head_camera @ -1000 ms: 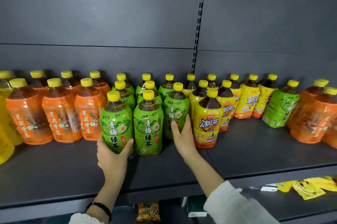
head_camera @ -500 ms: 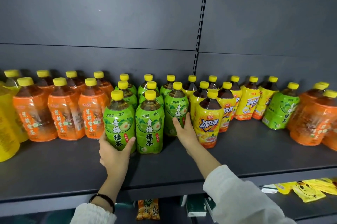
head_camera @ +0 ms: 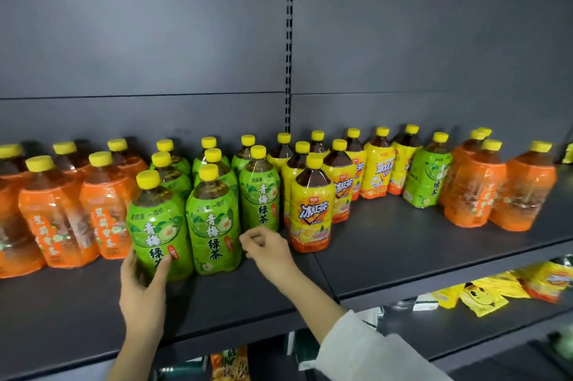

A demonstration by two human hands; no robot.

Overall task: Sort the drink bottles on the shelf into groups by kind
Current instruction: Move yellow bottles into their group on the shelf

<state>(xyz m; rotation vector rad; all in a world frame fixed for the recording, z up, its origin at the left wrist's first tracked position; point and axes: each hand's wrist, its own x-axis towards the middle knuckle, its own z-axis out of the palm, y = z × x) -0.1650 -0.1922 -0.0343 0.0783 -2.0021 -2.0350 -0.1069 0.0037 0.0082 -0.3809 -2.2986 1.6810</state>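
Head view: your left hand (head_camera: 141,290) is wrapped around the lower part of the near-left green bottle (head_camera: 158,225), thumb across the front of the label and fingers behind its left side; the bottle stands upright on the shelf (head_camera: 387,256). Your right hand (head_camera: 266,249) hangs just in front of the green group with fingers loosely curled and holds nothing; its fingertips sit beside the base of a second green bottle (head_camera: 214,219) and below a third green bottle (head_camera: 260,191), but contact with either cannot be confirmed. The green group occupies the centre-left of the shelf, several rows deep toward the far wall. To its left stands the orange group (head_camera: 55,210), close-packed, running out of frame. To the right of the green group stands the yellow group, its nearest yellow bottle (head_camera: 311,204) just beside the third green one, the rest reaching back and right along the far edge. One stray green bottle (head_camera: 428,171) stands further right, between the yellow group and a second cluster of orange bottles (head_camera: 499,185) at the far right. All caps are yellow. Your right sleeve (head_camera: 366,352) is pale. On the lower shelf, yellow packets (head_camera: 483,297) lie at right, blurred.
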